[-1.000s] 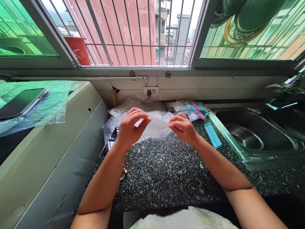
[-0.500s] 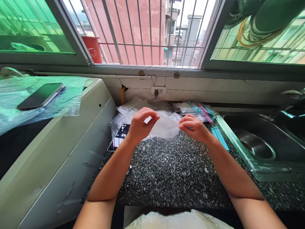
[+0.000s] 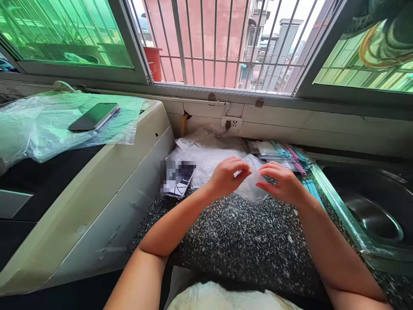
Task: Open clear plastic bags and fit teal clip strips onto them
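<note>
You held the clear plastic bag (image 3: pixel 250 183) between your 2 hands, left hand (image 3: pixel 226 176) and right hand (image 3: pixel 282 183) each pinching an upper edge, bag hanging crosswise just above the worktop (image 3: pixel 232 241).

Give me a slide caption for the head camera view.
Both hands, left hand and right hand, pinch a clear plastic bag over a speckled countertop.

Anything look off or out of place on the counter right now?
Nothing looks spilled or damaged. Left hand and right hand pinch a small clear plastic bag above the speckled dark stone counter.
</note>
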